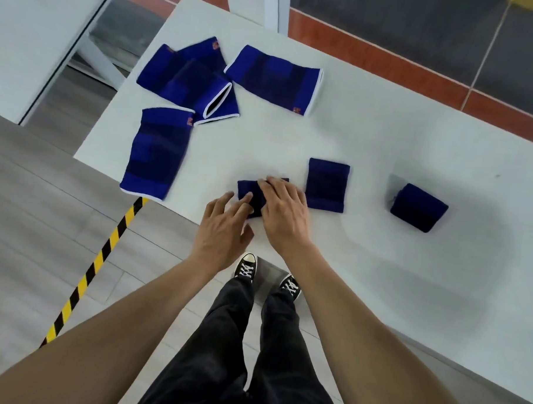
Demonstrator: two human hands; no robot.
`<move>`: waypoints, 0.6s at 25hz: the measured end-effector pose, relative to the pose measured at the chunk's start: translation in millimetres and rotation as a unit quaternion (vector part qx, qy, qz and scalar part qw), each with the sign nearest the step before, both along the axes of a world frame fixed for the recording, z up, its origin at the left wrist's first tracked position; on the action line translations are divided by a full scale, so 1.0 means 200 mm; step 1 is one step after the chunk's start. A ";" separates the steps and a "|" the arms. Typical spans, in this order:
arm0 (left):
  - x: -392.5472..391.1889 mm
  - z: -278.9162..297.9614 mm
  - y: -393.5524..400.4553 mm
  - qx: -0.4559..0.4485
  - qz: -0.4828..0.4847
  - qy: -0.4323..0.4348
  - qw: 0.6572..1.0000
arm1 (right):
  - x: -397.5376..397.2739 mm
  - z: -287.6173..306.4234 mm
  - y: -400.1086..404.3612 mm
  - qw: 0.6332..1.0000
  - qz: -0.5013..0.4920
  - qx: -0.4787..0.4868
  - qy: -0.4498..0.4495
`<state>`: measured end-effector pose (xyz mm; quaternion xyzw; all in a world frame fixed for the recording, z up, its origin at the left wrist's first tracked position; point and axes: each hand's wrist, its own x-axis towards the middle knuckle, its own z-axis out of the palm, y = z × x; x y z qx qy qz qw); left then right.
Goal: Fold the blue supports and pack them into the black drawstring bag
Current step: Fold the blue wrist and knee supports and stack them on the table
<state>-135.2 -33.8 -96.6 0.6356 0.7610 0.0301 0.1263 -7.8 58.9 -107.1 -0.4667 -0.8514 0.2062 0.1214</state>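
right hand (pixel 284 208) flat, pressing folded support (pixel 248 195) at surface (pixel 384 139) near edge, setting crease | left hand (pixel 224 221) relaxed, fingertips steadying | unfolded supports (pixel 185 82) far-left corner

My right hand (pixel 284 210) covers most of the folded support (pixel 250 195) under it — I can't see how its layers lie. In the far pile (pixel 188 79), the supports overlap, so their count is unclear. The orange labels (pixel 297 110) are too small to read. A yellow object (pixel 532 5) is cut off at the top edge.
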 end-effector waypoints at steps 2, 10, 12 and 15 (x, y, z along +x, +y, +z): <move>-0.04 0.00 -0.01 0.017 0.003 0.003 1.000 | 0.00 -0.02 -0.02 0.999 0.001 -0.013 -0.030; -0.09 0.04 0.09 0.014 0.106 -0.100 0.989 | 0.04 0.04 -0.09 0.984 -0.150 -0.067 -0.065; -0.09 0.04 0.13 0.016 0.123 -0.159 0.979 | 0.05 0.04 -0.11 0.980 -0.172 -0.089 -0.053; -0.07 0.05 0.19 0.014 0.172 -0.281 0.944 | 0.06 0.04 -0.12 0.972 -0.196 -0.128 -0.016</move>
